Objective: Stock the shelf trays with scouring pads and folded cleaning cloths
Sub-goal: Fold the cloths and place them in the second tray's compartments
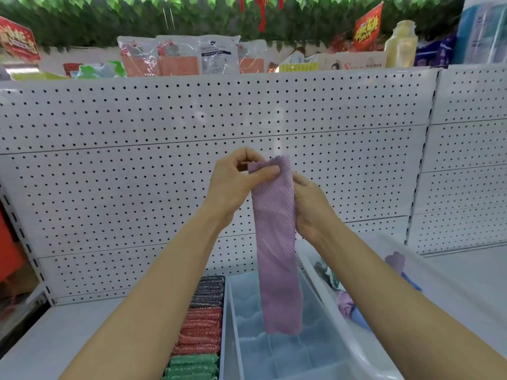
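shop | pegboard shelving (pixel 192 119) | packaged goods (pixel 216 54) | promo signs (pixel 367 27)

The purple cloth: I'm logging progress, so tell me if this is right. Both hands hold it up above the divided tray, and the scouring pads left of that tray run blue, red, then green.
Not quite. The head view shows the scouring pads running black, red, then green, not blue. The rest stands: the left hand and right hand hold the purple cloth above the divided tray.

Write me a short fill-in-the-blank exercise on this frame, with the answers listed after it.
1. Both hands hold up a folded cloth whose colour is ____.
2. The left hand pinches the cloth's ____ end.
3. In the scouring pads' tray, the red pads lie between the dark ones and the ____ ones.
4. The cloth hangs over a divided tray that holds ____ cloths.

Answers: purple; top; green; no
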### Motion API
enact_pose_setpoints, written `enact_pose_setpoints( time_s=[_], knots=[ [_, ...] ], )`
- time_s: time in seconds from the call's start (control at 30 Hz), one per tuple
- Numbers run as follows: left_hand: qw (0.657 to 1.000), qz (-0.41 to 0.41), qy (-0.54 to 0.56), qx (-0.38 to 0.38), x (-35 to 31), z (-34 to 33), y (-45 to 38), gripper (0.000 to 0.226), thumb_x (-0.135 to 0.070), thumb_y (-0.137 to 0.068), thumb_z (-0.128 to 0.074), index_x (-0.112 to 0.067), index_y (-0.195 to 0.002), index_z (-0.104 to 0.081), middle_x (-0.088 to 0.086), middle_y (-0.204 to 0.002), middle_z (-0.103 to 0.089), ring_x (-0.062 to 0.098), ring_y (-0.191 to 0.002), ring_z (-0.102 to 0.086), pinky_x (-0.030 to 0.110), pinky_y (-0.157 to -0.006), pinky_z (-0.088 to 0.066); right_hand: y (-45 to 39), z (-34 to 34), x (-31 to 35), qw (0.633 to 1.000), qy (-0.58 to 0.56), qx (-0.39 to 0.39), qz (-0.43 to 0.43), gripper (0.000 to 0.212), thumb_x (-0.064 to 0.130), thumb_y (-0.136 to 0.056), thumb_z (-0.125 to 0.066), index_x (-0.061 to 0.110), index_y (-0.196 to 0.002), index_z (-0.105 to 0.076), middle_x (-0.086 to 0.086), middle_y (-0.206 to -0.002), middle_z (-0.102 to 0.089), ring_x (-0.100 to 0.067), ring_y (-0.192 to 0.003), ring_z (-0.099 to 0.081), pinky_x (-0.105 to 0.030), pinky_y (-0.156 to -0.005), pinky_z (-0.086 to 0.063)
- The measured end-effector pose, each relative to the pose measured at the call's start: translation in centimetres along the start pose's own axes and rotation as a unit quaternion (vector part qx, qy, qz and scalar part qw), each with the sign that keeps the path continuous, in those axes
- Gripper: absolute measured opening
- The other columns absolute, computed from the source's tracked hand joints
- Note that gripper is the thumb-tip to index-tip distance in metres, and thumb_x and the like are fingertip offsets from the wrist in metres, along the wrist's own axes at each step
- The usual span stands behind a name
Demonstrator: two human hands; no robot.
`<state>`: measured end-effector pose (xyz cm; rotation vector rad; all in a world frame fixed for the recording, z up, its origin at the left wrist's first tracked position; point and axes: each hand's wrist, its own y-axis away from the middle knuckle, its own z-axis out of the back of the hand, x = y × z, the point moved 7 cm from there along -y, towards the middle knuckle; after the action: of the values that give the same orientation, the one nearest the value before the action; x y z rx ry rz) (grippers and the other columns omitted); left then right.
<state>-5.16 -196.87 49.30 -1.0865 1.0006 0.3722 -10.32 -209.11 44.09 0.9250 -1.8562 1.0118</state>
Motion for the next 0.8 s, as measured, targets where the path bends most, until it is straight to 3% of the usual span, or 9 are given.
enact_pose_setpoints(
  time_s=[0.07, 0.13, 0.23, 0.33, 0.57, 0.63, 0.73, 0.8],
  knots=[
    [1.0, 0.006, 0.008, -0.015, 0.2, 0.5, -0.5, 0.02, -0.017, -0.076, -0.082, -0.013, -0.082, -0.063, -0.002, -0.078, -0.063, 0.009, -0.075, -0.058, 0.02, -0.067, -0.048, 0.4, 0.9, -0.5, 0.999, 0.012, -0.02, 0.029, 0.034, 0.037, -0.096, -0.051, 0.012, -0.094, -0.074, -0.002, -0.09, -0.073, -0.017, -0.086, -0.067, -0.033, -0.085, -0.052],
    [1.0, 0.008, 0.0, -0.026, 0.1, 0.9, -1.0, 0.021, -0.018, -0.077, -0.082, -0.015, -0.082, -0.062, -0.001, -0.078, -0.061, 0.011, -0.074, -0.057, 0.022, -0.067, -0.047, 1.1, 1.2, -1.7, 1.0, 0.004, -0.002, 0.012, 0.047, 0.049, -0.092, -0.051, 0.008, -0.098, -0.073, -0.008, -0.097, -0.073, -0.022, -0.091, -0.067, -0.036, -0.087, -0.05],
    [0.999, 0.004, -0.014, -0.049, 0.0, 1.2, -1.8, 0.022, -0.019, -0.077, -0.082, -0.017, -0.079, -0.06, -0.001, -0.076, -0.06, 0.01, -0.071, -0.056, 0.02, -0.065, -0.047, 2.0, 0.7, -3.7, 0.996, 0.079, 0.046, 0.002, 0.028, 0.028, -0.086, -0.067, 0.005, -0.103, -0.07, -0.011, -0.1, -0.073, -0.023, -0.089, -0.066, -0.039, -0.081, -0.048],
    [0.996, 0.005, -0.034, -0.082, 0.3, 1.7, -2.8, 0.024, -0.023, -0.077, -0.082, -0.014, -0.079, -0.059, -0.004, -0.071, -0.057, 0.007, -0.065, -0.054, 0.019, -0.06, -0.046, 2.7, 0.4, -5.4, 0.995, 0.078, 0.054, -0.023, 0.021, 0.007, -0.083, -0.07, 0.006, -0.104, -0.07, -0.011, -0.1, -0.074, -0.025, -0.091, -0.069, -0.039, -0.083, -0.05],
    [0.982, 0.033, -0.107, -0.155, 3.8, 4.6, -4.8, 0.024, -0.03, -0.075, -0.081, -0.019, -0.073, -0.06, -0.006, -0.075, -0.061, 0.012, -0.074, -0.059, 0.032, -0.071, -0.053, 3.7, 0.2, -7.2, 0.99, 0.045, 0.108, -0.076, 0.031, 0.008, -0.07, -0.073, 0.007, -0.101, -0.072, -0.012, -0.1, -0.074, -0.022, -0.088, -0.069, -0.036, -0.082, -0.055],
    [0.979, 0.085, -0.133, -0.13, 6.2, 5.0, -4.7, 0.024, -0.028, -0.075, -0.081, -0.016, -0.079, -0.061, -0.005, -0.079, -0.062, 0.014, -0.078, -0.06, 0.032, -0.073, -0.053, 3.7, 0.1, -7.1, 0.991, 0.041, 0.111, -0.07, 0.032, 0.008, -0.068, -0.074, 0.007, -0.1, -0.073, -0.014, -0.099, -0.073, -0.023, -0.087, -0.069, -0.038, -0.085, -0.053],
    [0.957, 0.199, -0.212, -0.018, 10.0, 4.8, -3.6, 0.038, -0.032, -0.076, -0.081, -0.016, -0.104, -0.061, -0.005, -0.1, -0.061, 0.016, -0.091, -0.058, 0.032, -0.081, -0.051, 3.4, 0.1, -6.6, 0.992, 0.042, 0.101, -0.058, 0.027, 0.003, -0.076, -0.07, 0.002, -0.103, -0.072, -0.016, -0.1, -0.073, -0.022, -0.086, -0.068, -0.033, -0.079, -0.054],
    [0.948, 0.217, -0.231, 0.024, 10.4, 4.8, -2.5, 0.047, -0.039, -0.08, -0.077, -0.021, -0.119, -0.058, -0.006, -0.114, -0.059, 0.013, -0.1, -0.057, 0.031, -0.086, -0.048, 3.1, 0.2, -6.3, 0.992, 0.053, 0.099, -0.053, 0.026, -0.001, -0.082, -0.066, -0.002, -0.108, -0.068, -0.017, -0.102, -0.072, -0.022, -0.087, -0.068, -0.029, -0.076, -0.055]
  ],
)
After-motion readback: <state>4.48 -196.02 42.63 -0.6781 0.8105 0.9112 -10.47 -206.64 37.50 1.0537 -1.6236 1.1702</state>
